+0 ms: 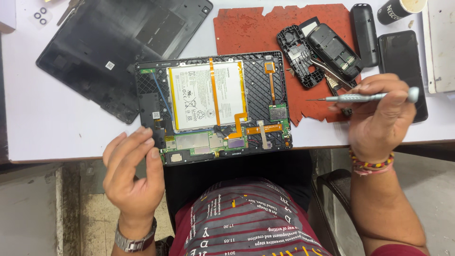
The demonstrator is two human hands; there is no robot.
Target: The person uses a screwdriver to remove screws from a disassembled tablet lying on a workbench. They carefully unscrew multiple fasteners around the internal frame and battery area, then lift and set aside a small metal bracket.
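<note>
Hands apart. Right hand point(379, 118) closed round slim screwdriver point(365, 97), tip aimed left, clear of tablet. Left hand point(135, 170) loose, empty, fingertips at opened tablet point(213, 106) lower-left corner, likely steadying. Tablet sits at desk point(57, 128) front edge, battery point(206, 97) exposed; back cover point(113, 47) behind it; dismantled phone point(327, 52) on red mat point(251, 31).

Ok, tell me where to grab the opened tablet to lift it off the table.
Probably take the opened tablet by its bare plastic frame on the two short edges, from left and right. It lies flat with battery, orange flex cables and circuit boards facing up, so only the rim is safe. The left hand already sits near the left corner.
</note>
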